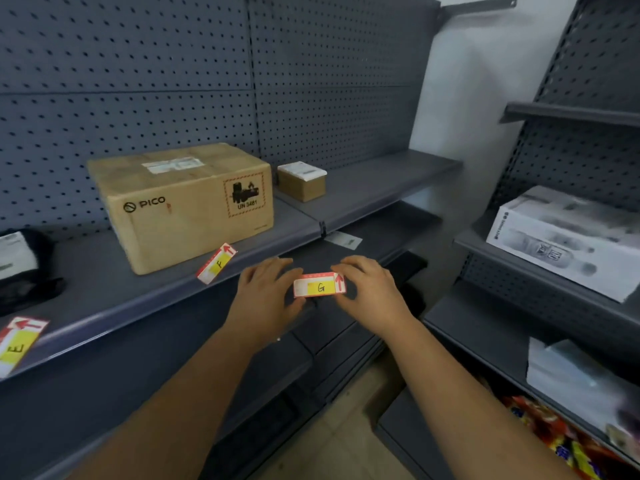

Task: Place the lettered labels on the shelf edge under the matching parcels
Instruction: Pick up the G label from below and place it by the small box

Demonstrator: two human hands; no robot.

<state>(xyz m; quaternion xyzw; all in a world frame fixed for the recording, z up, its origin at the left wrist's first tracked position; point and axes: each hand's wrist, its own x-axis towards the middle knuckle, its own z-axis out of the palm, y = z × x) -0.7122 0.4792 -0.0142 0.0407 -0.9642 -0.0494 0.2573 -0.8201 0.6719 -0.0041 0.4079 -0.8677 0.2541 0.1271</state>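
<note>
On shelf edge [180, 289]: labels E [15, 344], F [217, 263] placed; your hands, left [266, 299] and right [370, 289], pinch G label [319, 285], unplaced.

Both my bare arms reach out in front of me, side by side. My left hand [268, 292] and my right hand [369, 284] face each other, backs up. The fingers of each hand are bent and pinching something small between them.

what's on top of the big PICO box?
A white shipping sticker lies flat on the cardboard box, plus clear tape. Nothing stacked there. Its print is too blurred to read.
</note>
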